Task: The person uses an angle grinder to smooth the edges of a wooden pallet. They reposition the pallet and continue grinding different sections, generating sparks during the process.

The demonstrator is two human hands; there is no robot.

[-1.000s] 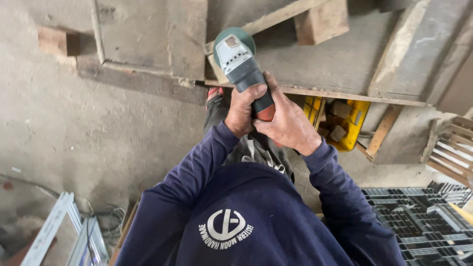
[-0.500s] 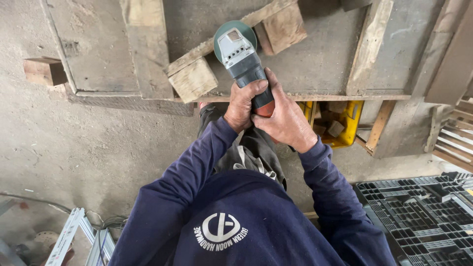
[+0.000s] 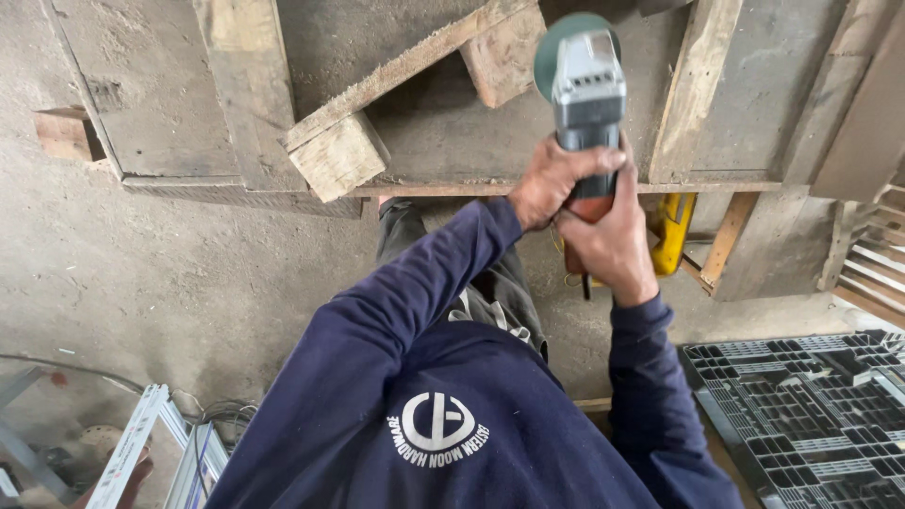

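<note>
Both hands, left hand [image 3: 556,179] and right hand [image 3: 613,240], are clamped around the grinder [image 3: 586,90] for steadiness, held above the wooden pallet [image 3: 716,104].

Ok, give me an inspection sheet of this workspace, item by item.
Surface: weathered wooden pallet, loose wooden block on it.
Job's things: grey and teal angle grinder, disc end over the pallet.
Clutter: yellow tool under the pallet edge; black plastic grid pallet.
Grippers: left hand and right hand both grip the grinder's body.
Cables: thin wires by white frames.
Surroundings: dusty concrete floor.
</note>
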